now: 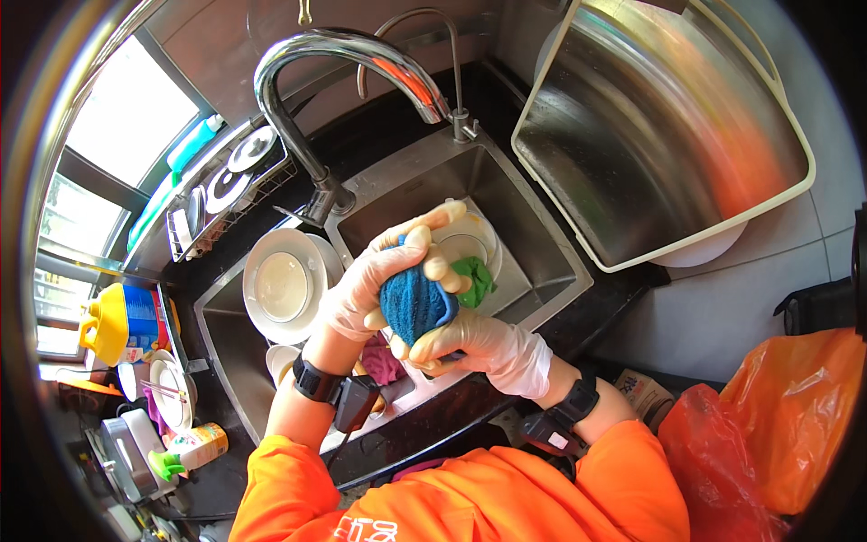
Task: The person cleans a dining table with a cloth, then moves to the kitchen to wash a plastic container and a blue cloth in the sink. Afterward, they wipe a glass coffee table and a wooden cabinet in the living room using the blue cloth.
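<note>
Both my hands wear thin whitish gloves and squeeze one bunched blue cloth (414,305) above the double sink. My left hand (386,278) grips it from the upper left, its fingers wrapped over the top. My right hand (474,345) closes on the cloth's lower right end. Behind them, in the right basin (542,264), lie stacked plates (491,230) and a crumpled green cloth (478,281). White bowls and plates (254,291) are stacked over the left basin. A pink cloth (383,360) shows below my hands, partly hidden by them.
A chrome faucet (339,40) arches over the sink. At the upper right stands a large metal panel with a pale rim (704,234). On the left are a dish rack (230,203), a yellow jug (108,325) and a spray bottle (200,446). Plastic bags (718,447) hang at the right.
</note>
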Available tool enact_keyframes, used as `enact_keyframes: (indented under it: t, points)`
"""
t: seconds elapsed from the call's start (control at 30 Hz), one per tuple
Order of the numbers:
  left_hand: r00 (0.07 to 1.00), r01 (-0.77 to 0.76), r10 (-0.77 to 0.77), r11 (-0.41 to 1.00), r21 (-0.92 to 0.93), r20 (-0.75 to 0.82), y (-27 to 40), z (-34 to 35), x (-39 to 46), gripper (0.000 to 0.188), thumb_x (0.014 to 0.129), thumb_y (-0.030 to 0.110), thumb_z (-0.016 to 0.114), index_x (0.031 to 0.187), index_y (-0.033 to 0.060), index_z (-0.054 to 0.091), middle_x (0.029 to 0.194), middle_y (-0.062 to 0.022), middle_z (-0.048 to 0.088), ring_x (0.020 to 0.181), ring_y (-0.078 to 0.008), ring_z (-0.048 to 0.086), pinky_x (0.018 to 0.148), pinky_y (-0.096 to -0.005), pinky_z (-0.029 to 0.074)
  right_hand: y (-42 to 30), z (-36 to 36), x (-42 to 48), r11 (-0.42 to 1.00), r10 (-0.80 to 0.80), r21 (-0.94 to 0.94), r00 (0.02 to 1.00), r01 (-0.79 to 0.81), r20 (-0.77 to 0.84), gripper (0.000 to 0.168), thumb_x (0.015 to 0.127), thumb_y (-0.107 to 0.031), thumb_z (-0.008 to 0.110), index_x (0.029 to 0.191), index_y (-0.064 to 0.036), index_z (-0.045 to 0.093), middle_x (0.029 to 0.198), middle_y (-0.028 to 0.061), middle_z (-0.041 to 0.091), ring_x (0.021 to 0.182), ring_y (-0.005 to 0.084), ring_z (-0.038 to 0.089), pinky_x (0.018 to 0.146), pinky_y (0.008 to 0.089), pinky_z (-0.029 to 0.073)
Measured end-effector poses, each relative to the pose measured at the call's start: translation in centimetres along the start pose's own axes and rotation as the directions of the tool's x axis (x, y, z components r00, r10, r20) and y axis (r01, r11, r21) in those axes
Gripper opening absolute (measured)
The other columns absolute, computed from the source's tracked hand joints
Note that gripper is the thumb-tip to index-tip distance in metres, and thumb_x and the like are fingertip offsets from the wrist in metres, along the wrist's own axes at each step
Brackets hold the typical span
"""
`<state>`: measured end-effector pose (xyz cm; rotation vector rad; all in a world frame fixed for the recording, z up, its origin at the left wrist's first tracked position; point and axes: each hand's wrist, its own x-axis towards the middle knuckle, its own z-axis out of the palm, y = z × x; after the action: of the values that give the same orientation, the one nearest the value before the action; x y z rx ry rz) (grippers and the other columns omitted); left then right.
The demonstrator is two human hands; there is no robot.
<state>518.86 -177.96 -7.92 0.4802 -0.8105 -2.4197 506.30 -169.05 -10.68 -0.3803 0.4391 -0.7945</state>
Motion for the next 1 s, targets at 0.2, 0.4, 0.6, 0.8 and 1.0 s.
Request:
enact_keyframes:
  t: [0.2, 0.4, 0.6, 0.8, 1.0]
  points:
    - [0.988, 0.086, -0.123, 0.942, 0.324, 0.095, 1.2, -0.7, 1.2, 0.052, 0.096, 0.042, 0.048, 0.059, 0.0051, 0.055, 0.060, -0.0067, 0.055, 0.066, -0.0180, 0.058, 0.079, -0.0343, 0.052, 0.2, -0.2, 0.3, 0.990, 0.002, -0.142, 0.995, -0.017, -0.101, 0.022, 0.077, -0.010, 0.069, 0.097, -0.001, 0.065, 0.057, -0.0017, 0.050, 0.042, 0.0048, 0.040, 0.041, 0.0182, 0.028]
    - [0.867, 0.499, -0.288, 0.517, 0.696, -0.407, -1.9, -2.9, 4.0, 0.059, 0.090, 0.050, 0.057, 0.053, 0.0047, 0.052, 0.050, -0.0064, 0.053, 0.049, -0.0149, 0.053, 0.054, -0.0282, 0.044, 4.6, -4.4, 4.2, 0.929, -0.159, -0.366, 0.832, -0.055, -0.531, 0.020, 0.066, -0.005, 0.074, 0.073, -0.007, 0.055, 0.059, 0.0011, 0.055, 0.044, 0.0083, 0.049, 0.037, 0.0222, 0.034]
    - [0.855, 0.495, -0.125, 0.481, 0.723, -0.503, -8.6, -9.2, 4.1, 0.056, 0.092, 0.046, 0.054, 0.060, 0.0007, 0.057, 0.054, -0.0072, 0.056, 0.048, -0.0144, 0.052, 0.052, -0.0288, 0.044, 11.1, -10.2, 7.9, 0.841, -0.269, -0.513, 0.689, -0.172, -0.672, 0.045, 0.063, -0.010, 0.076, 0.099, -0.008, 0.048, 0.087, 0.0035, 0.058, 0.077, 0.0154, 0.059, 0.069, 0.0306, 0.050]
    - [0.830, 0.493, -0.001, 0.466, 0.734, -0.557, -10.2, -10.7, 3.4, 0.054, 0.094, 0.041, 0.050, 0.067, -0.0046, 0.063, 0.054, -0.0089, 0.058, 0.049, -0.0168, 0.054, 0.054, -0.0309, 0.045, 13.6, -12.8, 8.7, 0.565, -0.480, -0.774, 0.648, -0.287, -0.591, 0.044, 0.070, -0.024, 0.077, 0.105, -0.012, 0.053, 0.100, 0.0076, 0.065, 0.094, 0.0232, 0.064, 0.079, 0.0348, 0.050]
    - [0.791, 0.488, 0.074, 0.521, 0.700, -0.607, -11.1, -11.3, 3.6, 0.054, 0.095, 0.040, 0.048, 0.068, -0.0045, 0.064, 0.054, -0.0108, 0.059, 0.050, -0.0196, 0.057, 0.056, -0.0315, 0.047, 17.5, -19.4, 11.3, 0.309, -0.640, -0.938, 0.696, -0.157, -0.327, 0.037, 0.076, -0.029, 0.073, 0.104, -0.014, 0.056, 0.099, 0.0078, 0.066, 0.094, 0.0241, 0.064, 0.081, 0.0339, 0.050]
